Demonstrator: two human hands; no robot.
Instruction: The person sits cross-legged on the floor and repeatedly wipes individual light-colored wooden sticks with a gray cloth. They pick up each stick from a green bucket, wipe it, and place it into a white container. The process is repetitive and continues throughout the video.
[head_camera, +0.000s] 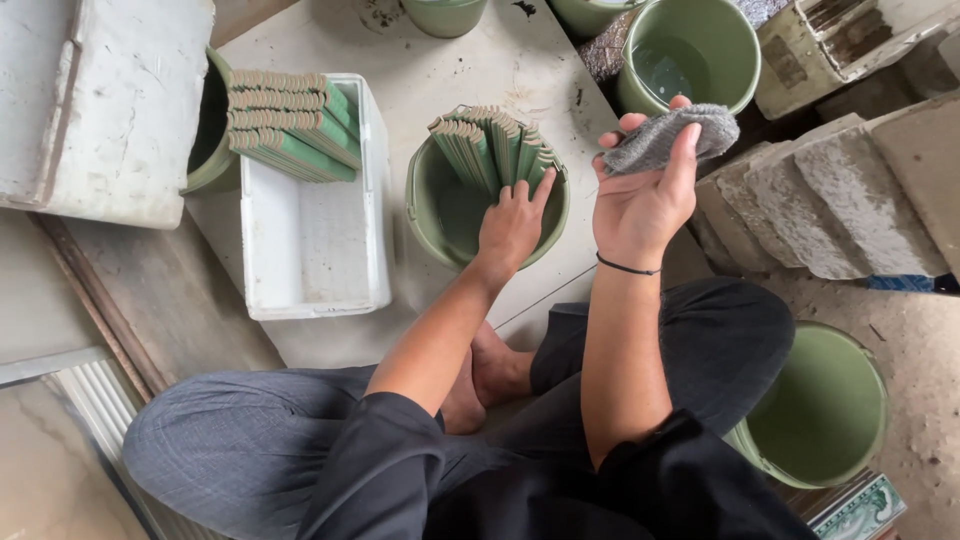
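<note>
In the head view, just ahead of the crossed legs, a green bucket (440, 215) is seen standing on the pale surface (450, 70), and a fan of green tiles (495, 145) is packed on edge inside it, long axes running away from the person and leaning slightly. The left hand (512, 222) is laid against the near ends of these tiles, its grip spread, fingertips touching the tile edges, nothing yet pinched. The tiles thus lie directly beyond and a little left of this hand, which is plainly the nearer one. The right hand (640, 195) is held raised just right of the bucket, its grip closed around a grey scouring pad (668, 138). To the left, a white foam box (315, 255) is seen with stacked green tiles (290, 125) resting across its far end. Other green buckets (690, 50) are stood around.
</note>
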